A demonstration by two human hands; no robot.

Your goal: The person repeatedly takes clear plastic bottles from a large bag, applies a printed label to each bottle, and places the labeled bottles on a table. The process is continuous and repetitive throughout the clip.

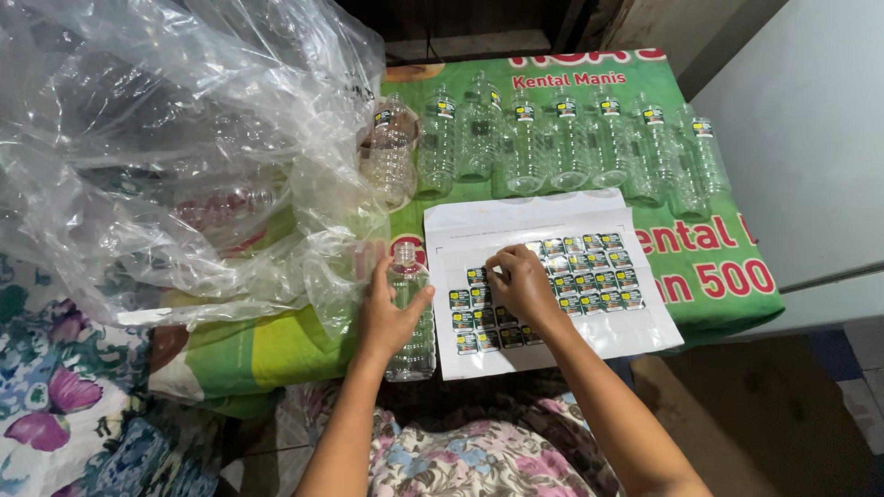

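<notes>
My left hand (387, 313) is wrapped around a clear empty plastic bottle (412, 340) that lies on the green printed cover near the front edge. My right hand (522, 281) rests on a white sticker sheet (608, 331) just right of the bottle, its fingertips pinched at a small dark label in the upper left of the grid of labels (589, 271). Whether a label has lifted off the sheet is hidden by the fingers.
A row of several labelled clear bottles (562, 138) lies along the far side of the green cover (718, 267). A big clear plastic bag (166, 147) holding more bottles fills the left. Flowered cloth (55, 405) lies at lower left; a pale wall panel (810, 138) stands at right.
</notes>
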